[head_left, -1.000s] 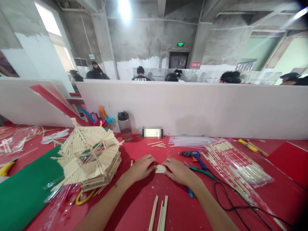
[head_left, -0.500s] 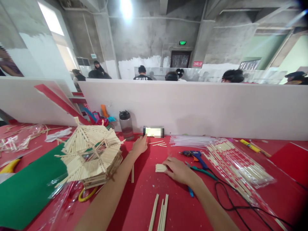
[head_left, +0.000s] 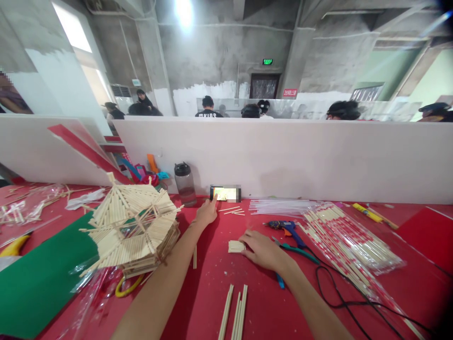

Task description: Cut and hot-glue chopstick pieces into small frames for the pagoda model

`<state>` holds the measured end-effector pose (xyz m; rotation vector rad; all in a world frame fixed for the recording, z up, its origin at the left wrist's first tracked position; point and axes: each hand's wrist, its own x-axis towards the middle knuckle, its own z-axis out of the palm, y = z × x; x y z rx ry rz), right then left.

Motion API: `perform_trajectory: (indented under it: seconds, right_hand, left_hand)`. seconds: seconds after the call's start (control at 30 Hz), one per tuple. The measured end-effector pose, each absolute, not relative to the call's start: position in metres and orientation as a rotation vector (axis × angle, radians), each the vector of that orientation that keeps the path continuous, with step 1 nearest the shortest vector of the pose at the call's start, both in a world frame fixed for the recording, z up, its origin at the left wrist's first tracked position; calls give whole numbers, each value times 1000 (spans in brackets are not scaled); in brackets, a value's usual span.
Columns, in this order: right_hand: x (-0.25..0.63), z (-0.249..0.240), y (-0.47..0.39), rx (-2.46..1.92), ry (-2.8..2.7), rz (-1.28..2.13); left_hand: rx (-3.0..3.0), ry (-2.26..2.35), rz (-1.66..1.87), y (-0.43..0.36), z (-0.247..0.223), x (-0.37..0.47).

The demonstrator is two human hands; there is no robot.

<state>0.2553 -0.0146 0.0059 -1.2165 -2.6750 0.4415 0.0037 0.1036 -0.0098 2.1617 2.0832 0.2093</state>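
Note:
A lit phone (head_left: 226, 194) leans against the white partition, and my left hand (head_left: 207, 212) reaches to it with the index finger stretched out at its screen. Nearer to me, my right hand (head_left: 260, 249) has its thumb and fingers closed on the right end of a small panel of short wooden sticks (head_left: 235, 246) on the red table. Several short sticks (head_left: 231, 211) lie below the phone. Longer sticks (head_left: 239, 314) lie at the front edge of view. Left of my left forearm stands a roofed model made of sticks (head_left: 134, 231).
A tinted bottle (head_left: 185, 184) stands by the partition (head_left: 300, 158). To the right lie a blue glue gun (head_left: 286, 229), green-handled pliers (head_left: 299, 251), bagged sticks (head_left: 354, 236) and a black cable (head_left: 348, 304). A green sheet (head_left: 46, 278) covers the left. People sit beyond the partition.
The view has shifted very slightly. Both hands stay in nearly the same places, and the picture on the phone screen looks a little different.

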Motion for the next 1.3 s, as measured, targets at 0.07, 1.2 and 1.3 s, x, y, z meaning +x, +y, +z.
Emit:
perform_trajectory:
  seconds: [0.07,1.2,1.3]
  right_hand:
    - [255,6,-15,-1218,-2678,452]
    - [258,6,-15,-1195,-2635,469]
    - [259,8,-14,-1184,-2645,479]
  left_hand:
    - [2166,2089,199,105,-10,4]
    - [2181,2207,22,29,31,-7]
    - [2146,2195,-124,1,35,-23]
